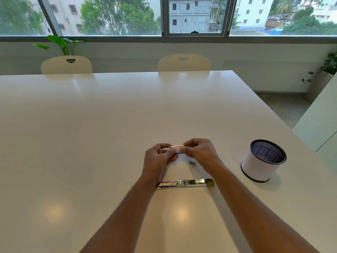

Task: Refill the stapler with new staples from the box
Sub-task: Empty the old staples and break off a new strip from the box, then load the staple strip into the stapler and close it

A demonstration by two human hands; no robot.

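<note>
The left hand [158,157] pinches one end of the staple box [176,149], held just beyond the stapler [185,183], fingers closed on it; the right hand [199,152] grips the other end, apparently working it open or shut; a small grey strip [192,162], probably staples, lies between box and stapler; the stapler lies flat, swung fully open, so loading and closing seem left; right of it stands a mesh cup [262,161].
</note>
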